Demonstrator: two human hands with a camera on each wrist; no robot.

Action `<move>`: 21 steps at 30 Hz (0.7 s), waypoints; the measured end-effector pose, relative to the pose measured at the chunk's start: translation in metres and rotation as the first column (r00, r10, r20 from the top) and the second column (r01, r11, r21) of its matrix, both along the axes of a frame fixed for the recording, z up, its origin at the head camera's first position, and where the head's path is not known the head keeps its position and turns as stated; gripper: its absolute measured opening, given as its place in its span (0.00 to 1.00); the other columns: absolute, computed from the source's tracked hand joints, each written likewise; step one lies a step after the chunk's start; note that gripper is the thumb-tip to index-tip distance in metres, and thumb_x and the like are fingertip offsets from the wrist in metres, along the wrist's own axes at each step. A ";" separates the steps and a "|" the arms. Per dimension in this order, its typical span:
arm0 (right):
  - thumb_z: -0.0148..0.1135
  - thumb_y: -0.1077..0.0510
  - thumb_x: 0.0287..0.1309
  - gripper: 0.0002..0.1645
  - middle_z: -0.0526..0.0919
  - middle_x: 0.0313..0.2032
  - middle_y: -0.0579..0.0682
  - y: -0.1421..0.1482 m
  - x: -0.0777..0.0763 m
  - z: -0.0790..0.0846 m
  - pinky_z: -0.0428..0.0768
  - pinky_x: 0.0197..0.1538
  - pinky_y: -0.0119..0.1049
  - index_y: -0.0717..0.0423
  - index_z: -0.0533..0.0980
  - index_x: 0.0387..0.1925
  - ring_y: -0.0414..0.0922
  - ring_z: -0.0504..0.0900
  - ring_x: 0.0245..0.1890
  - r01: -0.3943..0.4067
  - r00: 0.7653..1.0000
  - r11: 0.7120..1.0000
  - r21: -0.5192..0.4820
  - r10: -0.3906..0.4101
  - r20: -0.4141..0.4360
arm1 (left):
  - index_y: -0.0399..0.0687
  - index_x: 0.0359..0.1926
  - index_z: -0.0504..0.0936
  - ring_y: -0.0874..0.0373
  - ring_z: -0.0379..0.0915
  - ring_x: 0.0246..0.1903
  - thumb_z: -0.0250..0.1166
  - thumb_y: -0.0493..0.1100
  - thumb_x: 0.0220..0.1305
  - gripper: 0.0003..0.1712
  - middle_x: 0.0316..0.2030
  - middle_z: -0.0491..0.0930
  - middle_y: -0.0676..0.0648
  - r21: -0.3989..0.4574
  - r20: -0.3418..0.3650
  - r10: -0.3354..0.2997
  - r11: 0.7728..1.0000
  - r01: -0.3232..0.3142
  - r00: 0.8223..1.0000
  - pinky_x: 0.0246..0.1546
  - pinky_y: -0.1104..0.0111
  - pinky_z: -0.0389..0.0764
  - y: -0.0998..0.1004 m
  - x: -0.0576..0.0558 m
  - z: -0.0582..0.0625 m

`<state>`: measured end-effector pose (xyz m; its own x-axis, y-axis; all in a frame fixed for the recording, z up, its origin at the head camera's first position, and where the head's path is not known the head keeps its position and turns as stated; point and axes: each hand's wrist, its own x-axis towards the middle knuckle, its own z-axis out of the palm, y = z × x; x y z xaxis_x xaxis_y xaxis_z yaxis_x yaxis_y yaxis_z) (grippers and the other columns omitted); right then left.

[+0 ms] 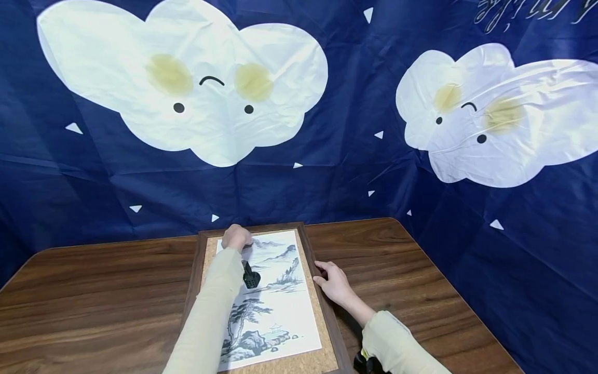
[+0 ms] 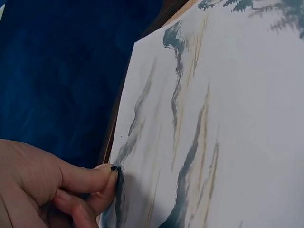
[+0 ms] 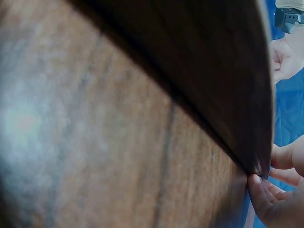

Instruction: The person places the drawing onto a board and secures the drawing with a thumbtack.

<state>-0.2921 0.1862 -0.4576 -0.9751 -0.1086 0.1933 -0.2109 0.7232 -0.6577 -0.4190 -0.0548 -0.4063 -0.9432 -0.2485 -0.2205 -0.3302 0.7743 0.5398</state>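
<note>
A wood-framed cork board [image 1: 327,340] lies on the table with a white sheet bearing an ink landscape painting [image 1: 280,301] on it. My left hand [image 1: 236,237] is at the sheet's top left corner. In the left wrist view, thumb and forefinger of that hand [image 2: 71,187] pinch a small dark pin [image 2: 115,168] against the paper; most of the pin is hidden. My right hand [image 1: 335,284] grips the board's right edge. The right wrist view shows its thumb and fingers [image 3: 280,190] on either side of the dark wooden frame [image 3: 223,80].
The brown wooden table [image 1: 107,296] extends to both sides of the board. Behind it hangs a dark blue cloth [image 1: 345,156] with white clouds. A black wrist camera [image 1: 250,276] sits over the painting at the left sleeve.
</note>
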 end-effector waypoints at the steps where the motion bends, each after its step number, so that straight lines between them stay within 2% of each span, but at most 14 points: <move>1: 0.60 0.65 0.54 0.23 0.76 0.42 0.59 0.000 0.000 0.000 0.73 0.41 0.43 0.67 0.71 0.52 0.49 0.75 0.38 0.001 1.000 1.000 0.003 -0.001 -0.006 | 0.31 0.41 0.78 0.51 0.67 0.30 0.60 0.37 0.50 0.16 0.40 0.77 0.36 -0.006 0.000 -0.003 1.000 0.003 1.000 0.26 0.66 0.72 0.000 0.000 0.000; 7: 0.60 0.65 0.53 0.23 0.77 0.43 0.59 0.001 -0.001 -0.002 0.73 0.41 0.44 0.66 0.72 0.52 0.50 0.75 0.38 0.005 1.000 1.000 0.008 -0.005 -0.015 | 0.32 0.38 0.79 0.51 0.67 0.29 0.61 0.36 0.47 0.15 0.38 0.77 0.36 -0.019 -0.025 -0.009 1.000 0.008 1.000 0.25 0.66 0.73 0.000 0.000 -0.001; 11: 0.59 0.65 0.54 0.23 0.76 0.44 0.59 0.000 0.001 0.000 0.73 0.42 0.45 0.66 0.71 0.53 0.51 0.75 0.39 0.005 1.000 1.000 -0.007 -0.005 0.006 | 0.33 0.38 0.79 0.51 0.67 0.29 0.60 0.36 0.48 0.14 0.36 0.76 0.38 -0.014 -0.017 -0.007 1.000 0.007 1.000 0.23 0.67 0.70 0.001 0.000 -0.002; 14: 0.59 0.65 0.55 0.23 0.76 0.45 0.59 0.000 0.002 0.001 0.73 0.42 0.45 0.66 0.71 0.54 0.51 0.75 0.40 0.009 1.000 1.000 -0.017 -0.008 0.023 | 0.33 0.39 0.79 0.51 0.68 0.30 0.59 0.36 0.50 0.14 0.37 0.76 0.38 -0.022 -0.011 -0.012 1.000 0.012 1.000 0.24 0.67 0.71 0.002 0.000 -0.003; 21: 0.60 0.66 0.54 0.23 0.76 0.43 0.60 0.000 0.003 0.002 0.73 0.40 0.43 0.68 0.71 0.52 0.50 0.75 0.38 -0.005 1.000 1.000 -0.002 0.005 -0.010 | 0.33 0.42 0.78 0.51 0.70 0.34 0.56 0.36 0.54 0.15 0.42 0.77 0.37 -0.040 -0.010 -0.014 0.999 0.013 1.000 0.27 0.66 0.73 0.004 -0.001 -0.002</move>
